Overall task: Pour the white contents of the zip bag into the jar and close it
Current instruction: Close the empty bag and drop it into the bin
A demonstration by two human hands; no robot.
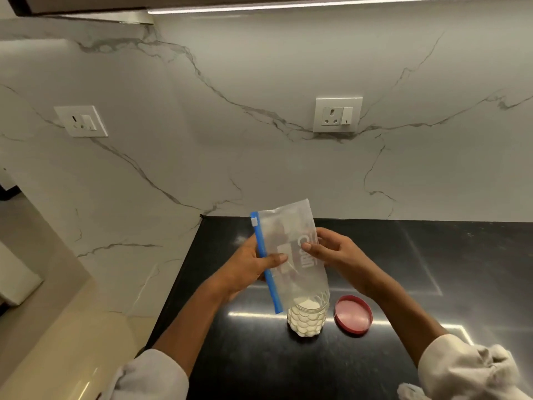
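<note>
A clear zip bag [291, 229] with a blue slider strip hangs tilted over the jar, its lower corner at the jar's mouth. My left hand [251, 267] grips the bag at the blue zip edge. My right hand [334, 252] pinches the bag's other side. The clear plastic jar [308, 320] stands upright on the black counter [432, 269] and holds white powder to about half its height. The bag looks nearly empty. The red lid [353, 314] lies on the counter just right of the jar, inner side up.
A marble wall rises behind the counter, with one socket [337, 114] above right and another socket [81, 121] on the left. A beige surface [57, 327] lies to the left of the counter. Rolled white sleeves cover both forearms.
</note>
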